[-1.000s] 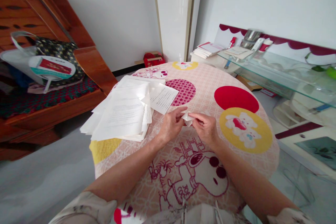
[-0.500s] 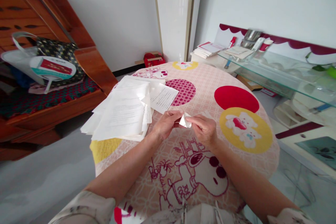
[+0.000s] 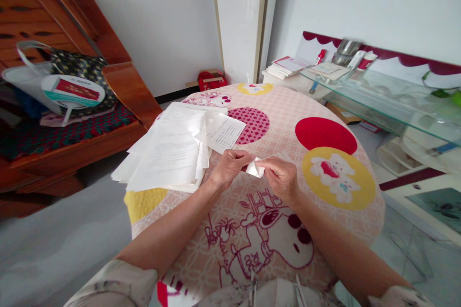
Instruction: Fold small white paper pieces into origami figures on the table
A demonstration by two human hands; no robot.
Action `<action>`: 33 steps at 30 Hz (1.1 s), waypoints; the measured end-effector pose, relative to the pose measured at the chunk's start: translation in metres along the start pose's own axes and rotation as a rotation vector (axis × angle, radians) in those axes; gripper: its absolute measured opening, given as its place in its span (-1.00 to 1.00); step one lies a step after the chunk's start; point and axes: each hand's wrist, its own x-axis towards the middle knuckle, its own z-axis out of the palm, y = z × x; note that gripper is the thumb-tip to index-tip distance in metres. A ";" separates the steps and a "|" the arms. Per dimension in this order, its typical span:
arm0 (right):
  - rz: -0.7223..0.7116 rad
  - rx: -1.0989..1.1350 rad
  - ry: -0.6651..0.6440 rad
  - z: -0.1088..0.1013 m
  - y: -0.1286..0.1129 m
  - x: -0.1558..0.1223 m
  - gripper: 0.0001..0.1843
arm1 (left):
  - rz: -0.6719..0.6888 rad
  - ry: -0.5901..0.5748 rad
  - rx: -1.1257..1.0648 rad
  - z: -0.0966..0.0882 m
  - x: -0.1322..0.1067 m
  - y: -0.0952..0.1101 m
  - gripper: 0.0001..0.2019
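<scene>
A small piece of folded white paper [image 3: 255, 169] is held between my two hands, above the middle of the table. My left hand [image 3: 230, 167] pinches its left side with thumb and fingers. From the right, my right hand [image 3: 283, 176] grips the paper's other edge between thumb and index finger. The fingers cover part of the paper, so its full folded shape cannot be made out. Just beyond my left hand lies a stack of printed white sheets [image 3: 165, 153], with one loose printed sheet [image 3: 226, 132] poking out to the right.
A patterned cloth [image 3: 281, 124] covers the round table. At the left stands a wooden bench [image 3: 118, 81] with a bag and a round fan [image 3: 72, 92]. To the right is a glass shelf [image 3: 389, 100] bearing books, tins and a cup. A white cabinet-like unit [image 3: 239, 24] stands behind.
The folded paper has tilted and dropped slightly between my fingers, showing a different face. Both hands stay at nearly the same spot, still holding it.
</scene>
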 end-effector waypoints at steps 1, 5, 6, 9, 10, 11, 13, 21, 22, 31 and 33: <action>0.071 0.056 0.003 0.000 0.000 0.001 -0.67 | 0.014 0.017 0.012 0.000 0.000 -0.001 -0.64; 0.461 0.319 -0.050 -0.002 -0.001 0.005 -0.72 | 0.069 0.064 0.079 -0.001 0.002 -0.001 -0.68; 0.540 0.380 -0.081 -0.003 -0.001 0.007 -0.75 | 0.082 0.068 0.101 -0.001 0.002 -0.001 -0.69; 0.699 0.551 -0.139 -0.005 -0.002 0.010 -0.80 | 0.119 0.086 0.165 -0.002 0.001 0.001 -0.69; 0.731 0.606 -0.144 -0.006 -0.002 0.010 -0.78 | 0.129 0.095 0.185 -0.002 0.001 0.002 -0.69; 0.753 0.653 -0.144 -0.006 -0.002 0.011 -0.75 | 0.142 0.105 0.208 -0.003 0.000 0.002 -0.68; 0.780 0.696 -0.147 -0.006 -0.001 0.011 -0.67 | 0.173 0.121 0.275 -0.003 -0.001 0.002 -0.68; 0.825 0.613 -0.249 -0.005 0.001 0.009 -0.62 | 0.212 0.070 0.380 -0.001 -0.002 0.002 -0.67; 0.827 0.616 -0.248 -0.005 0.001 0.009 -0.62 | 0.191 0.056 0.349 -0.001 -0.002 0.002 -0.66; 0.772 0.468 -0.136 -0.005 0.000 0.008 -0.63 | 0.006 -0.102 0.162 -0.004 0.001 0.001 -0.61; 0.781 0.466 -0.135 -0.005 0.001 0.008 -0.63 | -0.022 -0.099 0.173 -0.005 0.001 -0.001 -0.61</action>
